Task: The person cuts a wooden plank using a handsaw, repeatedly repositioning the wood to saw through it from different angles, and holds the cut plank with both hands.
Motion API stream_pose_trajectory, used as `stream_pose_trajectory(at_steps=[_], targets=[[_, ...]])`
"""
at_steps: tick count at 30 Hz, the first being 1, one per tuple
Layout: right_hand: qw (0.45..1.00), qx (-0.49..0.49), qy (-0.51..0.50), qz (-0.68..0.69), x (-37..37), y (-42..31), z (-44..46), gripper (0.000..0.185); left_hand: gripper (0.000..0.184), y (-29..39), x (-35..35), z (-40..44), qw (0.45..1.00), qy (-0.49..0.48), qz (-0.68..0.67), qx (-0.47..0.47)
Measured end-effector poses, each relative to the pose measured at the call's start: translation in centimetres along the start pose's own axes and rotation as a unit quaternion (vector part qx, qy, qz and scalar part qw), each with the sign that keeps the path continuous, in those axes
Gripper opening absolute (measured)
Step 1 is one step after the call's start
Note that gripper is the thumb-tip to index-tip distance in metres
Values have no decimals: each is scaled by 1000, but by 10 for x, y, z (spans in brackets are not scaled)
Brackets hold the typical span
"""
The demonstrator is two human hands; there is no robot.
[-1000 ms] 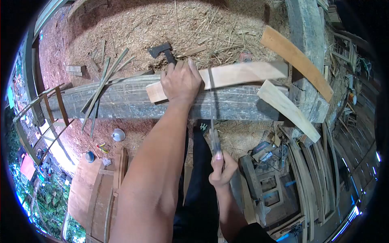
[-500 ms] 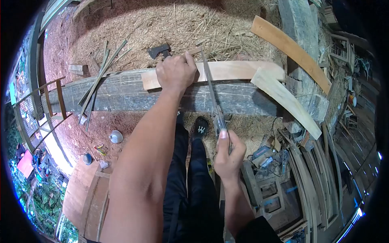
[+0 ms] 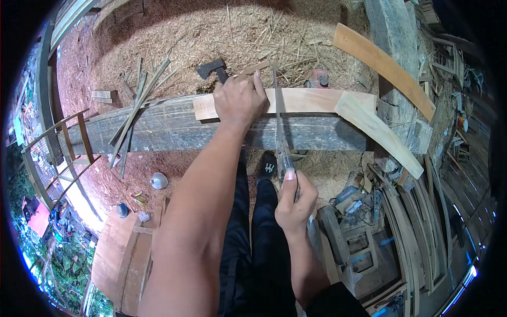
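Pale board [image 3: 311, 100] runs crosswise under the saw [image 3: 280, 122]; my left hand [image 3: 237, 101] clasps the board; my right hand [image 3: 296, 205], the saw.

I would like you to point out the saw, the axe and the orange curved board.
Saw [image 3: 279, 112], head view: on its blade.
Axe [image 3: 211, 67], head view: on its dark head.
Orange curved board [image 3: 387, 65], head view: near the middle of its upper face.
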State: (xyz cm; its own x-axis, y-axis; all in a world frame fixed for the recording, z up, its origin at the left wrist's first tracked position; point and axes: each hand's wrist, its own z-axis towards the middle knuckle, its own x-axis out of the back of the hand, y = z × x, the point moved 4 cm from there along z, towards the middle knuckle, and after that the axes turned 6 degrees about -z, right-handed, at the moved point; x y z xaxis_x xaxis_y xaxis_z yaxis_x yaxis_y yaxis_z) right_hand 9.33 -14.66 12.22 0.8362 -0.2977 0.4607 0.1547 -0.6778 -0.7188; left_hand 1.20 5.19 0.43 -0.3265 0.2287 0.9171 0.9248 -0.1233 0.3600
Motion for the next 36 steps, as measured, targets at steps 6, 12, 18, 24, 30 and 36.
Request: stream_pose_trajectory(at_steps=[6, 12, 18, 24, 30, 36], targets=[[998, 24, 16, -48, 6, -20, 13, 31, 44, 2, 1, 0, 1000, 12, -15, 12], [998, 35, 51, -34, -14, -4, 4, 34, 41, 0, -3, -1, 998, 39, 0, -41], [997, -70, -35, -5, 29, -64, 53, 42, 40, -1, -4, -2, 997, 58, -6, -57], [999, -25, -29, -1, 26, -59, 42, 38, 49, -1, -2, -1, 999, 41, -4, -12], [994, 55, 28, 86, -15, 95, -37, 31, 46, 0, -2, 0, 1000, 26, -1, 5], [975, 50, 3, 216, -10, 93, -14, 38, 47, 1, -1, 1, 999, -12, 24, 25]])
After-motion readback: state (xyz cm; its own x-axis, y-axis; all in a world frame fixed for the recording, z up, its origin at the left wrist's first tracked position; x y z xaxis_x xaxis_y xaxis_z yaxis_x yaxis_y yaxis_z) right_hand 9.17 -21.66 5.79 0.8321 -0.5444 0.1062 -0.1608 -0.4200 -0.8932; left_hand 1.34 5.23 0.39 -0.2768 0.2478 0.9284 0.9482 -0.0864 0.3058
